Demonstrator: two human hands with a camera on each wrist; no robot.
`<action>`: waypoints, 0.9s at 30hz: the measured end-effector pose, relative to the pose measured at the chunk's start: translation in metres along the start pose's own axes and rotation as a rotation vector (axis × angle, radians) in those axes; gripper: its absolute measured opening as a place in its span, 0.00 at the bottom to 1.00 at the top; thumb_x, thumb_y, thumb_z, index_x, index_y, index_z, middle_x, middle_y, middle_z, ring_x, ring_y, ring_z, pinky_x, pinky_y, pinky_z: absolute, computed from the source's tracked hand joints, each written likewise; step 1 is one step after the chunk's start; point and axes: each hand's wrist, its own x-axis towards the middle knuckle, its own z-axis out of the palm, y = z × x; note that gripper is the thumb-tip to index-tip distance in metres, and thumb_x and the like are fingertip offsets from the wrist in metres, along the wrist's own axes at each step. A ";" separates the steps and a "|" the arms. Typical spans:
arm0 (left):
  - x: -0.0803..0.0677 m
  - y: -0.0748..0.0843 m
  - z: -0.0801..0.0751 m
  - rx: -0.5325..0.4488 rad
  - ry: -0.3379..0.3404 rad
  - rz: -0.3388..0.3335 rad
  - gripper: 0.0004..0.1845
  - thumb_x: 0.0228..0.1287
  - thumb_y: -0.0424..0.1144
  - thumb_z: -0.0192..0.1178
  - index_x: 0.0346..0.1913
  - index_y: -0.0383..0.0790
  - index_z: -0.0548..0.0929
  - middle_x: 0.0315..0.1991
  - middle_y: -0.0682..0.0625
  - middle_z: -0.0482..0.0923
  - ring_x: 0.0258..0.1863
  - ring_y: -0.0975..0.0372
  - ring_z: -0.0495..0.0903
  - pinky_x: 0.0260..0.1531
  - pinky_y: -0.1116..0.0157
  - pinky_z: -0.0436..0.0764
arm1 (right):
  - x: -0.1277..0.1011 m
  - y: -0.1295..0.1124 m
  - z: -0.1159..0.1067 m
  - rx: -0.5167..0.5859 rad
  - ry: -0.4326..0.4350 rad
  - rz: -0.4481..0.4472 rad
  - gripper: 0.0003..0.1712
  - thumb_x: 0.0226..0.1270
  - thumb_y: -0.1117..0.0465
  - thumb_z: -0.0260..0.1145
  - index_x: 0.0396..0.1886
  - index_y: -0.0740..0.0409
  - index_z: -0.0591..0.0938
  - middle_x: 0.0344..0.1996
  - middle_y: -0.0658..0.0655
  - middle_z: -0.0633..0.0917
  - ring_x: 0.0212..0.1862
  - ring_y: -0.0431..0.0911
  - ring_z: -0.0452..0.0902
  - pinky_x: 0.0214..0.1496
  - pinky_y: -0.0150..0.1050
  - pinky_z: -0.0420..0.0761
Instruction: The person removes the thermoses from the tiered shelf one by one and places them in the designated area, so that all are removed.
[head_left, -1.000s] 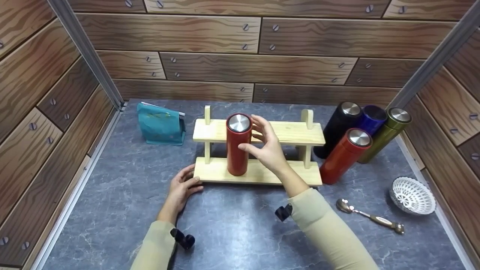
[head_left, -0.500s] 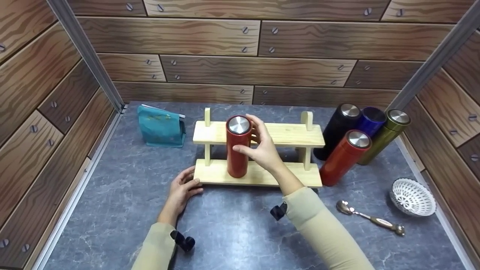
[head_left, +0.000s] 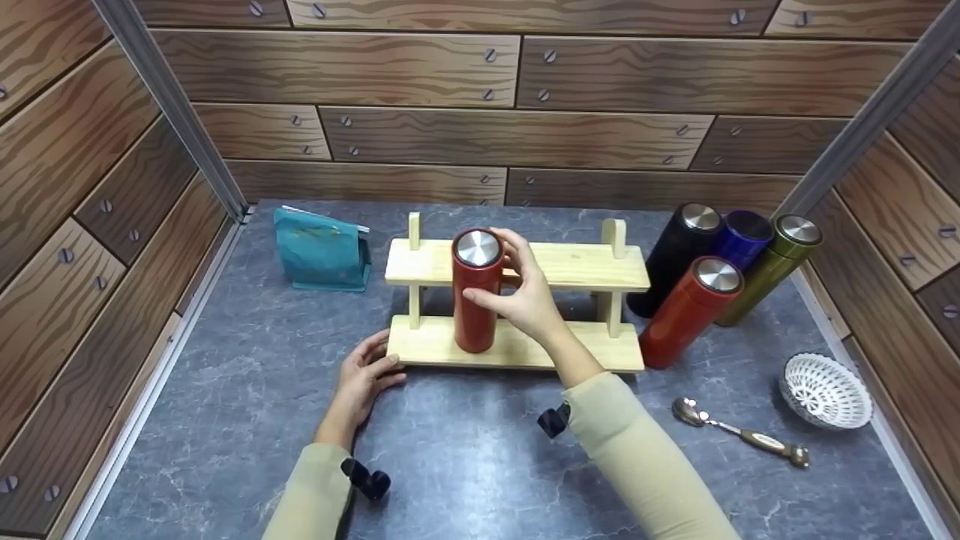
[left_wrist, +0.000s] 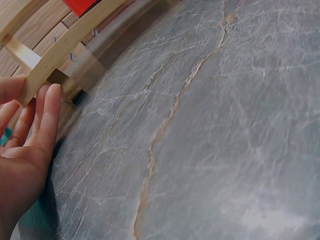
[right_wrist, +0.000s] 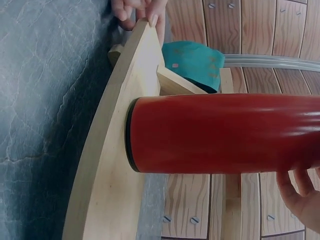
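Note:
A red bottle (head_left: 474, 300) (right_wrist: 225, 132) with a steel lid stands upright on the lower board of a two-tier wooden rack (head_left: 585, 266) (right_wrist: 107, 165) (left_wrist: 65, 45). My right hand (head_left: 527, 298) grips the bottle's upper half, thumb on the front and fingers round the back; in the right wrist view only its fingertips (right_wrist: 300, 200) show under the bottle. My left hand (head_left: 361, 375) (left_wrist: 25, 145) lies on the grey table, its straight fingers against the left front corner of the lower board. Those fingers (right_wrist: 137, 10) also show at the board's far end.
A teal pouch (head_left: 321, 251) (right_wrist: 192, 62) stands left of the rack. To its right stand a black bottle (head_left: 675, 255), a blue one (head_left: 742, 236), an olive one (head_left: 772, 266) and a second red one (head_left: 690, 311). A white basket (head_left: 825, 391) and a spoon (head_left: 739, 433) lie front right. Wood-patterned walls enclose three sides.
My right hand moved in from just right of the red bottle and its fingers closed round it. The bottle, the rack and my left hand stayed put.

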 end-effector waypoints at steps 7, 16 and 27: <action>0.000 0.001 0.000 0.005 -0.002 0.009 0.30 0.55 0.26 0.63 0.63 0.37 0.69 0.53 0.39 0.70 0.34 0.53 0.78 0.33 0.58 0.83 | -0.011 0.003 -0.001 -0.011 0.072 -0.073 0.45 0.43 0.70 0.76 0.63 0.61 0.65 0.52 0.60 0.75 0.50 0.51 0.72 0.50 0.49 0.76; 0.000 0.000 0.001 0.002 0.002 -0.001 0.30 0.55 0.27 0.64 0.62 0.39 0.70 0.53 0.40 0.70 0.34 0.53 0.78 0.34 0.57 0.83 | -0.028 0.000 -0.011 0.002 0.151 -0.140 0.44 0.39 0.74 0.76 0.59 0.67 0.66 0.50 0.61 0.77 0.50 0.49 0.74 0.48 0.50 0.77; -0.001 -0.001 0.000 -0.002 -0.004 0.003 0.30 0.55 0.26 0.63 0.62 0.39 0.70 0.53 0.40 0.71 0.34 0.53 0.78 0.33 0.57 0.83 | -0.047 -0.008 -0.028 -0.030 0.186 -0.175 0.45 0.35 0.77 0.76 0.58 0.70 0.67 0.47 0.59 0.78 0.47 0.47 0.76 0.45 0.45 0.79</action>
